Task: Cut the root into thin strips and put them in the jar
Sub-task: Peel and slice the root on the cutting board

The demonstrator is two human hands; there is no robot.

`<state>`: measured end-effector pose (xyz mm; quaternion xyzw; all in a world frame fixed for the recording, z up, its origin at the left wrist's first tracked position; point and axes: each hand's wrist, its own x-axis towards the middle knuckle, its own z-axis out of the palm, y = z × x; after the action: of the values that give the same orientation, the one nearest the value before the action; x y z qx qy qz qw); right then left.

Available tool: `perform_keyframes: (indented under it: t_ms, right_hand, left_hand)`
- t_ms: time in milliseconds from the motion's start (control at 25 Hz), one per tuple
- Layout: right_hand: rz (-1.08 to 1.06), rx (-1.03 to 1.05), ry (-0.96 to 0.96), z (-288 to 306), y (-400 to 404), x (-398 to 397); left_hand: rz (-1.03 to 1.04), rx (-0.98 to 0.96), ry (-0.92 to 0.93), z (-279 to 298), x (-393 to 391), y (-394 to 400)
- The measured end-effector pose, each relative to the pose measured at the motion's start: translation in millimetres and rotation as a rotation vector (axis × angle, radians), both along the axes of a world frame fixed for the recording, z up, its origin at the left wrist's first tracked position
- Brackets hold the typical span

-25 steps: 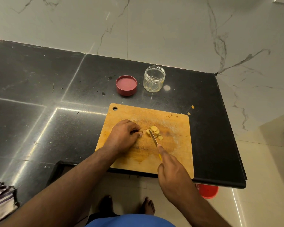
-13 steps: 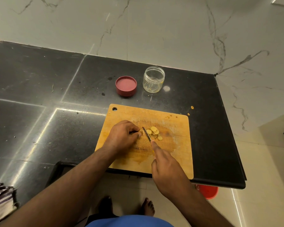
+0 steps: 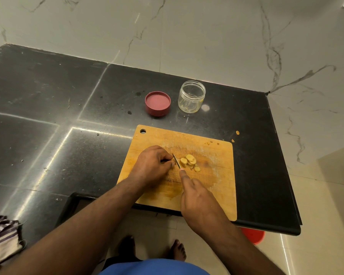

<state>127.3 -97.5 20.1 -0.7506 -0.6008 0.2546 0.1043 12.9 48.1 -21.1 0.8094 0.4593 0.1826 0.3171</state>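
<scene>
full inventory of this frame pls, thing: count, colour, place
cutting board: 1, wooden, near counter edge
slices: small pile, pale yellow, mid-board, right of the blade
knife: 1, thin blade, between the hands
jar: 1, clear, open, behind the board
lid: 1, red, left of the jar
scraps: a few, orange, off the board's far right corner
counter: 1, black
cloth: 1, striped, bottom left
red object: 1, on floor under counter
left hand: fingers curled at the blade; root hidden
right hand: grips the knife

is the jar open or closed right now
Open: the jar stands upright with a bare mouth, and its red lid lies beside it on the counter.
</scene>
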Motion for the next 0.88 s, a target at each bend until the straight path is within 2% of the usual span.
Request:
perform_keyframes:
  t_ms: [400,720,880]
  right_hand:
    - [-0.010,0.015,0.045,-4,5,3]
    - [-0.062,0.067,0.085,-7,-27,3]
    - [-0.135,0.131,0.193,7,-27,12]
  left_hand:
    - [0.010,-0.006,0.027,-3,1,2]
    - [0.014,-0.009,0.007,-3,-1,0]
    - [-0.024,-0.026,0.050,-2,-3,2]
